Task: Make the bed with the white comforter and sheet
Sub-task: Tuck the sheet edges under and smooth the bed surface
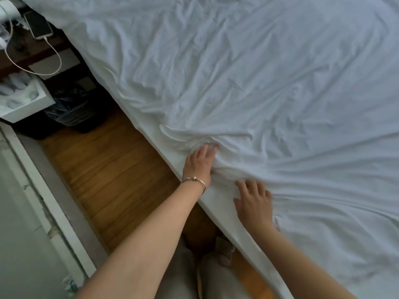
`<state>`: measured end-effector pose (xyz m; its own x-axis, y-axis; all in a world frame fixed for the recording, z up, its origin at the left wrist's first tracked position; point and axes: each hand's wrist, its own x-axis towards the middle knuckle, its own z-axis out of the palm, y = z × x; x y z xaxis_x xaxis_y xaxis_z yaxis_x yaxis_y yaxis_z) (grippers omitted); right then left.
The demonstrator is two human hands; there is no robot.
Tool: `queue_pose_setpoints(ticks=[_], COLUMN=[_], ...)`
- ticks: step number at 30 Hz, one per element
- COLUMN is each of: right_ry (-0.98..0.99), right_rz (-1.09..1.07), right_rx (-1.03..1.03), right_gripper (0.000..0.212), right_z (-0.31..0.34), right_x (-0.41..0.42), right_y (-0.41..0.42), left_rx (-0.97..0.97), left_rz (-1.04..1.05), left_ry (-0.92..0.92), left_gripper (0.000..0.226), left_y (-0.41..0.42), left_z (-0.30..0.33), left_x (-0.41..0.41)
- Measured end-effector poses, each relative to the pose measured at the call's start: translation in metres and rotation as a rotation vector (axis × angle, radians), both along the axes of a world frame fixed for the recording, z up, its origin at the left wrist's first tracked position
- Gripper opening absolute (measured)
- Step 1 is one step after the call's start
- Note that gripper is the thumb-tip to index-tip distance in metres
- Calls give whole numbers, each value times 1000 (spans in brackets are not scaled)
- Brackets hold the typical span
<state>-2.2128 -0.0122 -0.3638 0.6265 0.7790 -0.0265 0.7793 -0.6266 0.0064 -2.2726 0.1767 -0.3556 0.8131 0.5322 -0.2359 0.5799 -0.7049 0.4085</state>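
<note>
a: where's the sheet?

b: white sheet spread over the bed, covering nearly the whole top. heavily creased. folds fan out from the near edge where my hands are.

a: left hand?

b: left hand at the bed's edge, reaching forward. fingers curled into a bunch of sheet fabric, a ridge of cloth gathered right at the fingertips. grip pinching the sheet. thin bracelet on that wrist.

a: right hand?

b: right hand just beside the left, nearer to me. palm down on the sheet, fingers straight and slightly spread, pressing flat. grip spread, holding nothing. the two hands are near each other but not touching.

a: comforter?

b: cannot tell it apart from the sheet; only one white layer shows.

a: bed side?

b: white side of the bed runs diagonally from upper left to lower right, bare below the sheet's edge.

a: surroundings?

b: wooden floor beside the bed. my legs in pale trousers at the bottom. upper left: a phone lying on a dark surface with a white cable plugged in and looping down. below it a white box with pale rounded items, blurred. a dark bin with a clear liner beside the box.
</note>
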Motion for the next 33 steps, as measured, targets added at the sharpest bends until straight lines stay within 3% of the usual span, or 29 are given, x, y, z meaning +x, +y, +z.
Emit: queue_pose_setpoints(ticks=[3,6,10,12,14,16,18,20,23,25,29,33], right_ry=[179,342,539,623,758,592,288,186,205,184,290,581], right_rz=[-264,-212,-68,32,20,22,44,-99,-401,-536,-517,-319], right_rx=[-100,13,358,340,83,-97,-109,-48,-101,-118,-48,-60], right_gripper=[49,8,17,18,17,7,26,47,81,90,48,35], right_z=[5,9,28,29,21,15,17,19,9,4,8,19], right_x=[3,18,40,35,26,21,8,-14,-42,-49,-35,-15], right_y=[-1,-7,-13,-23,-32,-30,-30,-44,-80,-97,-102,-136], left_rx=[57,37,145,169,170,198,242,299,280,242,293,142], left_rz=[-63,-142,-266,-389,-512,-551,-610,-648,-706,-820,-825,-787], left_ry=[-108,-179,-156,-74,184,357,460,503,359,253,56,-32], left_gripper=[45,31,26,27,32,37,39,49,59,64,79,45], left_y=[4,6,33,37,25,16,15,13,-7,-35,-77,-86], left_z=[-3,3,23,31,30,23,18,18,23,21,7,10], left_x=[16,17,-8,-14,-11,-5,-3,-1,6,9,18,21])
